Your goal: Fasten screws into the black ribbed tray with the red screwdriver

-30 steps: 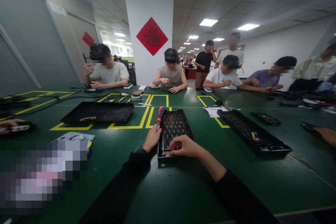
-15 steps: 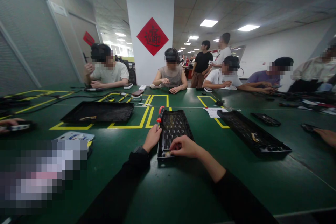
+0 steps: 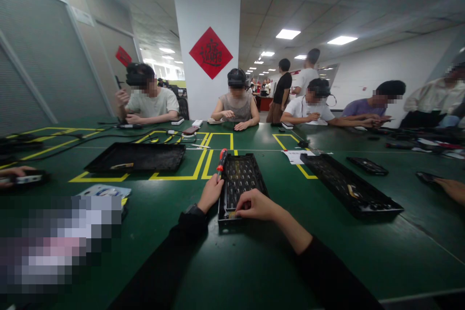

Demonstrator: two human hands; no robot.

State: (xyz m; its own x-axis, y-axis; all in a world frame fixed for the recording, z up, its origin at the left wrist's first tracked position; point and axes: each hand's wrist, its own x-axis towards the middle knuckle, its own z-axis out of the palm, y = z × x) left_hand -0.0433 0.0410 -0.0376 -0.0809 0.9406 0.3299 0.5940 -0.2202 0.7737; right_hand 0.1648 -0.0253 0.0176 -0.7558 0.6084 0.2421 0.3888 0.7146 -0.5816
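Observation:
A black oblong case (image 3: 244, 178) with rows of small pale bits inside lies lengthwise in front of me on the green table. My left hand (image 3: 211, 193) is closed at its left side, on the shaft of a screwdriver (image 3: 222, 160) whose red and black handle points away from me. At the near end of the case my right hand (image 3: 255, 204) has its fingers pinched together, just beside a small yellowish piece (image 3: 231, 214) in the corner. What the right fingertips hold, if anything, is hidden.
A shallow black tray (image 3: 136, 157) lies at the left, and a similar long case (image 3: 350, 186) at the right. White paper (image 3: 293, 156) touches that case. Cables (image 3: 78, 136) run across the far left. Co-workers sit opposite; other people's hands reach in at both sides.
My hands, the screwdriver and the black case stay nearly where they were. The view has tilted up very slightly. In the background, a standing person in black has turned.

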